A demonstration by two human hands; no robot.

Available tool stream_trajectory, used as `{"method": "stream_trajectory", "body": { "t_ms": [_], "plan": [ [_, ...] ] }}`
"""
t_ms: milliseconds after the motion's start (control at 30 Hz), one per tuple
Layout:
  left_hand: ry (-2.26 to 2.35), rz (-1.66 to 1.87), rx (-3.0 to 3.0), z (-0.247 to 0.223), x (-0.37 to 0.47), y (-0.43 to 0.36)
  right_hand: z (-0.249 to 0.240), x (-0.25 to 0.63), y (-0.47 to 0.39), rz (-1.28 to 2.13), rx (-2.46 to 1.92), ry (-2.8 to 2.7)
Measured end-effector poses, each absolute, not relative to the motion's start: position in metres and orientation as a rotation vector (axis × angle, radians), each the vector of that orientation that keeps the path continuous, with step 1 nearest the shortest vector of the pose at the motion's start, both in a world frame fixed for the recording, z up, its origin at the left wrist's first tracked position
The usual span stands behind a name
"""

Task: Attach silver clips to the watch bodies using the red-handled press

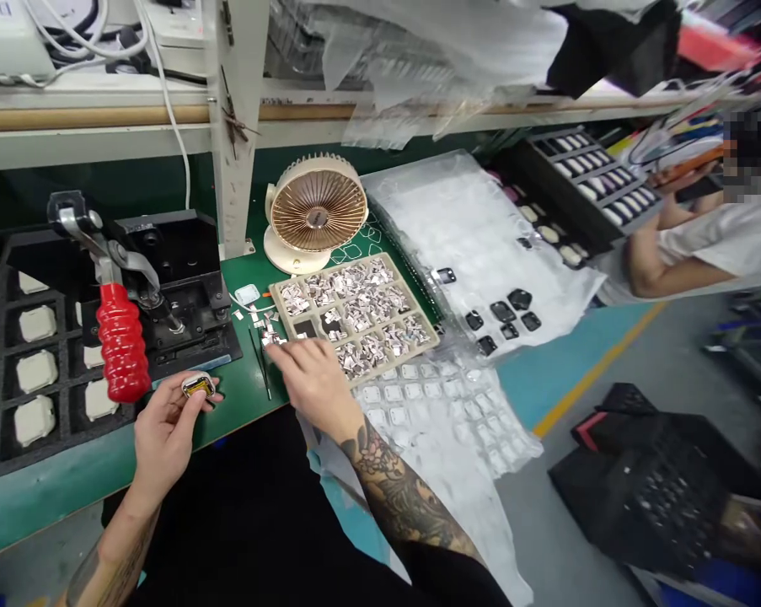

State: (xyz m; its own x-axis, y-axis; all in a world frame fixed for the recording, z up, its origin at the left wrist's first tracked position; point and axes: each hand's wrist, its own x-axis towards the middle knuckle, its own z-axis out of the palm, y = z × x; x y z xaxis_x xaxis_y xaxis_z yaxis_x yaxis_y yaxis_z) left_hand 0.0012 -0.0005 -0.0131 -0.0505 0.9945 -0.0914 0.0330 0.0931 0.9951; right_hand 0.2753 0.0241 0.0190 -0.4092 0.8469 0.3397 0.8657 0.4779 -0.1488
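Note:
My left hand (167, 430) is closed around a small rounded electronic casing (198, 386), pale at the rim, with yellow and black parts inside. My right hand (313, 384) is over the near left corner of a beige compartment tray (348, 314) filled with small whitish pieces. Its thumb and forefinger draw together at a small loose pile of pieces (271, 332); whatever is between the fingertips is too small to make out. Dark tweezers (261, 367) lie on the green mat just left of that hand. A white rounded part (247, 294) with a thin lead lies behind the pile.
A red-handled toggle clamp (124, 341) stands at left, over foam trays of pale casings (35, 371). Behind the parts tray is a beige fan (317, 215). Plastic trays and sheeting (418, 211) with black parts spread rightward. A co-worker (689, 228) sits at far right.

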Motion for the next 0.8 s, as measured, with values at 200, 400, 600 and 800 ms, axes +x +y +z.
{"method": "stream_trajectory", "body": {
  "t_ms": [200,400,600,800],
  "plan": [
    [1.275,1.179,1.125,-0.015,0.003,0.000,0.025,0.351,0.053,-0.097,-1.910,-2.042],
    [1.256,1.222,1.069,-0.014,0.006,-0.001,0.007,0.356,0.070,0.084,-1.964,-1.930],
    [1.163,1.199,1.047,-0.012,0.006,0.000,0.001,0.358,0.059,0.009,-1.856,-1.810],
    [1.258,1.074,1.349,-0.008,-0.001,0.002,0.013,0.345,0.048,-0.059,-1.657,-1.810]
  ]
}}
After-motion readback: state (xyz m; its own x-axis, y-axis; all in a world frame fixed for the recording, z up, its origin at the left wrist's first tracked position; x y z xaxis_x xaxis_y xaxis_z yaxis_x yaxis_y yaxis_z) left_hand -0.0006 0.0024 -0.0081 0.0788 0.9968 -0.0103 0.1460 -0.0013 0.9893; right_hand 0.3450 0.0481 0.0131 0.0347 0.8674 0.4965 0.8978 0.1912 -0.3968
